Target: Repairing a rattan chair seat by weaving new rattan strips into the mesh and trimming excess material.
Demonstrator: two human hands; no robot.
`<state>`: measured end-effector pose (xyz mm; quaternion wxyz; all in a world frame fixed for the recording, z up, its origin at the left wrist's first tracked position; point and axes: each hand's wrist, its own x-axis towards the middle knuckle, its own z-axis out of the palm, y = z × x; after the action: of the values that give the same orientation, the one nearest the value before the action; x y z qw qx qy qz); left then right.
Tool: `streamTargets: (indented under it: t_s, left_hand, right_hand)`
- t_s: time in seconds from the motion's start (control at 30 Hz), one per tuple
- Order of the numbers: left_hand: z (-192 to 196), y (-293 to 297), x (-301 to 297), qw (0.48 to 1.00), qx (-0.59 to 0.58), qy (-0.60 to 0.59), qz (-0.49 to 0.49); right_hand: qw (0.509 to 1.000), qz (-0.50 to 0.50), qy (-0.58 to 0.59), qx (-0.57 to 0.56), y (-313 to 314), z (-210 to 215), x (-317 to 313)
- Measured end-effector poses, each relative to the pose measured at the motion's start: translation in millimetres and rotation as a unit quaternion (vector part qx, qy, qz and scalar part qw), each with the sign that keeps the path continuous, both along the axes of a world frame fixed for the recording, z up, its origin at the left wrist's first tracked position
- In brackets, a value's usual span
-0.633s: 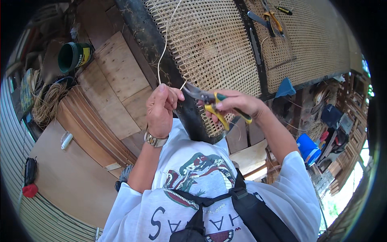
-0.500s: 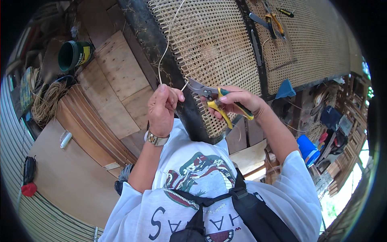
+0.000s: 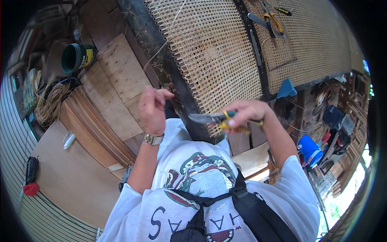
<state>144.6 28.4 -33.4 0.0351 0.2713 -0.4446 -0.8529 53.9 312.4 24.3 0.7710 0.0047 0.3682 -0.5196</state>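
Holding a thin cane strand between pinched fingertips, the left hand is staying up beside the dark frame of a woven cane panel. The strand is running from the fingers up and to the right, across the dark frame and over the top part of the woven panel. The grip of the left hand is closed together on the strand.

The right hand is wrapping around the green and yellow handles of a pair of snips. Its grip is clamped tight on the handles. The grey blades of the snips are pointing left, toward the left hand, and are sitting just in front of the low edge of the woven panel. The two hands are near each other but are not touching. A metal watch is sitting on the left wrist.

More tools are lying on top of a second woven panel farther away, among them pliers with yellow handles. A green tub is sitting at the left, close to a bundle of loose cane. Flat wooden boards are lying beside the dark frame. A blue bucket is standing at the right.
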Motion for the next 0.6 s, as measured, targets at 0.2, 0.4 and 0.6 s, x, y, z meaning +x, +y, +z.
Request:
streamTargets:
  t_s: [0.2,0.4,0.6]
  left_hand:
    - [-14,-7,-9,0.95,-0.292,-0.106,0.04]
    - [2,28,-30,0.905,-0.394,-0.144,-0.071]
    - [-6,17,-31,0.927,-0.343,-0.097,-0.115]
  right_hand:
    - [0.959,-0.203,0.18,0.085,34,22,23]
    - [0.508,-0.193,0.72,0.431,73,-55,-26]
    - [0.236,-0.064,0.832,0.499,102,-115,-57]
